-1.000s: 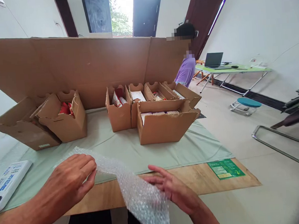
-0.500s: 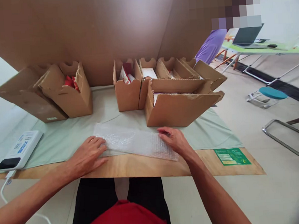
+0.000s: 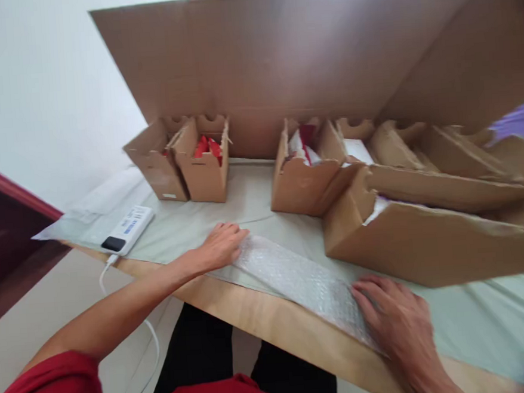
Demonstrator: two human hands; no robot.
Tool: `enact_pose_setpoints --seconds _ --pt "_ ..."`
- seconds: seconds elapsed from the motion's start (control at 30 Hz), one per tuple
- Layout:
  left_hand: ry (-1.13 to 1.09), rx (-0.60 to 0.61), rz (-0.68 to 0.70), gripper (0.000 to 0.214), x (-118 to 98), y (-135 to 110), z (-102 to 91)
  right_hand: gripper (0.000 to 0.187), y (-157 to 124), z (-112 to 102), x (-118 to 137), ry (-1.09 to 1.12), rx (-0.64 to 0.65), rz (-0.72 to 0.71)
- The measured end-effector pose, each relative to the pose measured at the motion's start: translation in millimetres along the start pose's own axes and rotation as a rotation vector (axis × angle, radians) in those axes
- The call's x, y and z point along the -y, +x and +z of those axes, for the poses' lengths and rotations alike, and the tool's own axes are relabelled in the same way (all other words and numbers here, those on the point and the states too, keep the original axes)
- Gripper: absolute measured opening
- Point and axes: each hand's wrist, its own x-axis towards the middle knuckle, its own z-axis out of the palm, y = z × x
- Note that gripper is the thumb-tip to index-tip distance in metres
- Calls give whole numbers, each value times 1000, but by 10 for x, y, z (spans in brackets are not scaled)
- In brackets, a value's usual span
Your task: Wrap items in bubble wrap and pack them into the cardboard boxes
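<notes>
A flat strip of clear bubble wrap (image 3: 297, 278) lies along the near side of the table, over the green cloth and close to the wooden edge. My left hand (image 3: 220, 245) rests palm down at its left end, fingers stretched out and touching the wrap. At the right end lies my right hand (image 3: 395, 310), its thumb and slightly bent fingers over the wrap's edge. Neither hand visibly grips the strip; what lies under the right palm is hidden.
Cardboard bins hold red packets (image 3: 207, 147) at the left and white packs at the right. One long bin (image 3: 435, 238) stands just beyond my right hand. A tall cardboard panel (image 3: 279, 57) rises behind. A white power bank (image 3: 129, 228) with a cable lies left.
My view has swung to the left, so everything appears shifted rightward and tilted. Both hands stay at the ends of the bubble wrap; my right hand now lies flatter over its end.
</notes>
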Motion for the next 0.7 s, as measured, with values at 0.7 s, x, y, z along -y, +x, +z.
enact_pose_setpoints --seconds 0.7 --pt "-67 -335 -1061 44 2412 -1176 -572 50 264 -16 172 409 437 308"
